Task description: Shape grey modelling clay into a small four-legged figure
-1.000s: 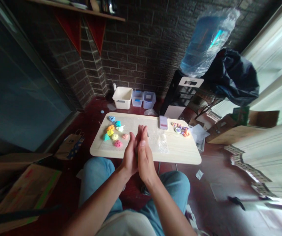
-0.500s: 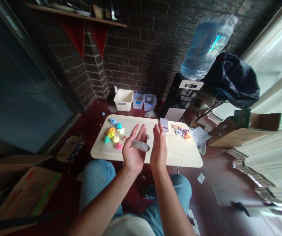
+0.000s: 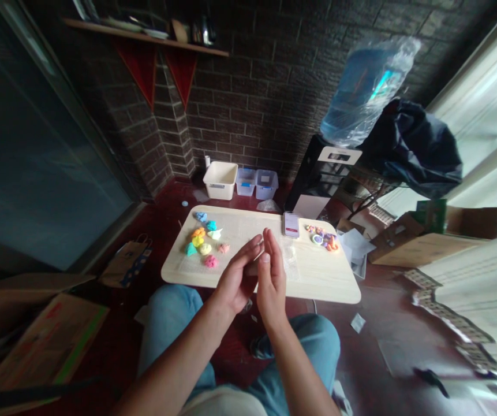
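Note:
Over the front of the small table, my left hand [image 3: 236,280] and my right hand [image 3: 273,283] are cupped palm to palm. Between the palms is a roll of grey modelling clay [image 3: 252,267], of which only a sliver shows. The fingers point away from me and nearly meet at the tips. On the left of the table lie lumps of coloured clay, among them a pink lump [image 3: 210,261], a yellow lump [image 3: 198,240] and a teal lump [image 3: 190,249].
The pale table [image 3: 330,283] also carries a phone [image 3: 291,225] and small colourful pieces [image 3: 331,242] at the right. Beyond it are a white bin [image 3: 221,180], clear tubs [image 3: 266,185] and a water dispenser [image 3: 313,179]. Cardboard boxes [image 3: 436,237] flank both sides.
Both hands have come together, the right closing in on the left. The grey clay, which lay exposed on the left palm, is now mostly hidden between them.

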{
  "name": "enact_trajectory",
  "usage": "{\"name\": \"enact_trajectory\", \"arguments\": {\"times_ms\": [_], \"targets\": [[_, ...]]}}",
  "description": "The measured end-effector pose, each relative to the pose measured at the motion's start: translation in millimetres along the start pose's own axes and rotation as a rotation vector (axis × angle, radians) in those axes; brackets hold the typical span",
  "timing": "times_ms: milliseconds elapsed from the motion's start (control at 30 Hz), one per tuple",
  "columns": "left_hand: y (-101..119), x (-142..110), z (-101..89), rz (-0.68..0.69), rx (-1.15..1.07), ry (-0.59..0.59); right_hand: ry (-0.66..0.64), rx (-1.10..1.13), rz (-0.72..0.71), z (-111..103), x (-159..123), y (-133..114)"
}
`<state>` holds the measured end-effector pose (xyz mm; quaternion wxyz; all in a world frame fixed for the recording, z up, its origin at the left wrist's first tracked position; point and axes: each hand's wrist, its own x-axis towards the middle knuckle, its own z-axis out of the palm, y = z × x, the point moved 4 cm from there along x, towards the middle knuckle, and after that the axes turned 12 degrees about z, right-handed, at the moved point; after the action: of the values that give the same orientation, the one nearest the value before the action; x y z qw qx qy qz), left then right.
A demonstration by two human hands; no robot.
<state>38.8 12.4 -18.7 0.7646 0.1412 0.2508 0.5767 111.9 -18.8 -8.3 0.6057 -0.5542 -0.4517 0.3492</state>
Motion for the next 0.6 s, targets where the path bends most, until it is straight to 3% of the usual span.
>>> {"name": "enact_trajectory", "arguments": {"times_ms": [67,167,300,500,600], "targets": [[-1,1,-2.2,0.035,0.067,-0.054,-0.034,-0.081,0.014,-3,2,1],[-2,0,-2.8,0.115,0.094,-0.073,-0.036,-0.003,0.115,-13,14,0],[-4,-8,1.9,0.103,0.078,-0.119,-0.064,-0.061,0.185,-12,24,-8],[0,-16,-3.3,-0.004,-0.115,-0.146,-0.243,-0.279,0.06,11,-18,-9],[-9,-20,-9.2,-0.059,-0.134,-0.186,-0.187,-0.285,0.065,15,-32,-5]]}}
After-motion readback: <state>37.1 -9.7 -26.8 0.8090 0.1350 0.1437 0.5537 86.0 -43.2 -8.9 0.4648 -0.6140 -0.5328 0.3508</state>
